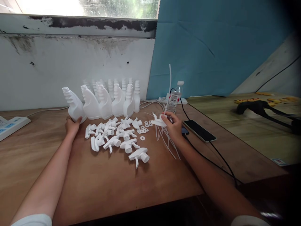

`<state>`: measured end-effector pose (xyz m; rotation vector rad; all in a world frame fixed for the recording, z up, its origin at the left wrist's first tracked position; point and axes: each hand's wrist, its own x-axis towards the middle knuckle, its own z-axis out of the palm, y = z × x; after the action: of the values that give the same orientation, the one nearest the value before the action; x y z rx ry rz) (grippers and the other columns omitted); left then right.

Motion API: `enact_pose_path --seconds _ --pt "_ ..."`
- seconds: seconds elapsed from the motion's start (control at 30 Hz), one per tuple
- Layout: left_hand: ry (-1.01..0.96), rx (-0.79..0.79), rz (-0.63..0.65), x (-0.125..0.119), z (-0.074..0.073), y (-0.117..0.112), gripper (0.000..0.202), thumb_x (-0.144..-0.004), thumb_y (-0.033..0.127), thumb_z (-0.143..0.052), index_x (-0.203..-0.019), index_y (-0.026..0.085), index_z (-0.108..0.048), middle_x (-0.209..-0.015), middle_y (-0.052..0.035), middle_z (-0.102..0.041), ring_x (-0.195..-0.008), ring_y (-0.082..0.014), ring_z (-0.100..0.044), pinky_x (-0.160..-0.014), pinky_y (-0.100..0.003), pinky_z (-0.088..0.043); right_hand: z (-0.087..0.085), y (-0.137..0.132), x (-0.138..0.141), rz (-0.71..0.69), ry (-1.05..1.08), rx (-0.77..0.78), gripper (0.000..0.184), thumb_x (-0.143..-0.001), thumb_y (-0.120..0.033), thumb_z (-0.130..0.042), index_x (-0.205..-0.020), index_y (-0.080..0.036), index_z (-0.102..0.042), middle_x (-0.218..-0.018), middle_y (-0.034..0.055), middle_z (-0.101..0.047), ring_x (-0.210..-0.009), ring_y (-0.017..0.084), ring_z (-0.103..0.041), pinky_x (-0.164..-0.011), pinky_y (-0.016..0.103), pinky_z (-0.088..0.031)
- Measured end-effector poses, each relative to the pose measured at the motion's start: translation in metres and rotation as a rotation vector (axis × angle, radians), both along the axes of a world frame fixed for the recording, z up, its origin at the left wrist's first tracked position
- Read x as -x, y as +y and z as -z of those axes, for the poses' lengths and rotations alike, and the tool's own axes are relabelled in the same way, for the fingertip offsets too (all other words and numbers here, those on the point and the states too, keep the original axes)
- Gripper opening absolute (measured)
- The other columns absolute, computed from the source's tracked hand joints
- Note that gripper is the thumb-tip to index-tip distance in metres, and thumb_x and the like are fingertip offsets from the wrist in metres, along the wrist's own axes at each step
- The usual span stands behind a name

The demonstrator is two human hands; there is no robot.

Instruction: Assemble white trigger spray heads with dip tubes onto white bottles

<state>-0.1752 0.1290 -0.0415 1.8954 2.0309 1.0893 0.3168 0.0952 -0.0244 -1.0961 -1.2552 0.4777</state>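
My left hand is closed round the base of the leftmost white spray bottle, which tilts to the left. My right hand grips a white trigger sprayer head with a thin dip tube pointing up from it. Beneath that hand, loose dip tubes are spread on the table. Several more trigger sprayer heads lie in a pile between my hands. Small white washers are scattered at the pile's right side. Capless bottles stand in rows behind the pile.
A clear water bottle stands beyond my right hand, near a cable. To the right lie a phone and black cables. A white power strip sits at far left. The wall rises behind the bottles.
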Motion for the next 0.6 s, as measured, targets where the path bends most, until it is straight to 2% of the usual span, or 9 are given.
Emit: enact_pose_path --seconds 0.07,0.17,0.23,0.3,0.4,0.53,0.6 --pt "-0.082 -0.05 -0.146 -0.004 0.005 0.003 0.045 -0.075 0.059 -0.058 -0.086 0.019 -0.04 -0.074 0.0028 -0.053 -0.074 -0.0178 -0.057 -0.064 -0.03 -0.035 0.0 -0.002 0.001 -0.018 -0.022 0.008 0.022 -0.076 -0.038 -0.067 -0.087 -0.019 -0.068 -0.083 0.0016 -0.065 -0.069 0.014 -0.053 -0.065 0.027 -0.04" --pt "-0.207 -0.217 -0.37 -0.012 0.006 0.008 0.047 -0.071 0.042 -0.072 -0.092 0.015 -0.04 -0.088 -0.0017 -0.051 -0.073 -0.013 -0.048 -0.066 -0.028 -0.036 0.001 -0.003 0.002 -0.066 -0.018 0.012 0.018 -0.075 -0.035 -0.068 -0.082 -0.018 -0.066 -0.08 0.0003 -0.063 -0.069 0.014 -0.053 -0.065 0.026 -0.039" --pt "-0.257 -0.361 -0.467 -0.019 0.004 0.008 0.041 -0.076 0.029 -0.069 -0.099 0.012 -0.039 -0.101 -0.0068 -0.047 -0.075 -0.0109 -0.042 -0.072 -0.028 -0.036 0.001 -0.004 0.003 -0.11 0.011 0.021 0.016 -0.073 -0.032 -0.07 -0.079 -0.019 -0.065 -0.078 -0.0005 -0.062 -0.069 0.013 -0.052 -0.066 0.026 -0.039" --pt "-0.286 -0.484 -0.496 -0.027 0.002 0.003 0.033 -0.08 0.018 -0.062 -0.101 0.01 -0.038 -0.105 -0.0085 -0.042 -0.076 -0.01 -0.037 -0.077 -0.029 -0.036 0.001 -0.005 0.004 -0.153 0.033 0.04 0.015 -0.072 -0.031 -0.072 -0.077 -0.019 -0.065 -0.077 -0.0008 -0.062 -0.07 0.013 -0.052 -0.066 0.026 -0.039" --pt "-0.314 -0.579 -0.395 -0.05 0.002 -0.014 0.029 -0.08 0.014 -0.062 -0.099 0.011 -0.041 -0.094 -0.0031 -0.041 -0.073 -0.0098 -0.035 -0.074 -0.026 -0.037 0.001 -0.007 0.008 -0.22 0.075 0.07 0.016 -0.07 -0.031 -0.074 -0.073 -0.019 -0.065 -0.077 -0.0006 -0.062 -0.07 0.013 -0.053 -0.066 0.025 -0.04" --pt "-0.342 -0.64 -0.167 -0.109 0.005 -0.058 0.023 -0.08 0.023 -0.065 -0.093 0.016 -0.048 -0.085 0.001 -0.043 -0.074 -0.0109 -0.042 -0.073 -0.025 -0.039 0.003 -0.015 0.019 -0.336 0.133 0.125 0.018 -0.068 -0.033 -0.077 -0.074 -0.019 -0.066 -0.081 -0.0001 -0.064 -0.073 0.014 -0.055 -0.065 0.025 -0.041" --pt "-0.498 -0.633 0.12 -0.144 0.003 -0.088 0.024 -0.08 0.029 -0.067 -0.092 0.019 -0.049 -0.087 0.0007 -0.046 -0.072 -0.0104 -0.044 -0.071 -0.025 -0.041 0.005 -0.022 0.027 -0.407 0.148 0.16 0.019 -0.068 -0.033 -0.078 -0.076 -0.02 -0.067 -0.083 0.0001 -0.064 -0.074 0.014 -0.055 -0.064 0.025 -0.041"
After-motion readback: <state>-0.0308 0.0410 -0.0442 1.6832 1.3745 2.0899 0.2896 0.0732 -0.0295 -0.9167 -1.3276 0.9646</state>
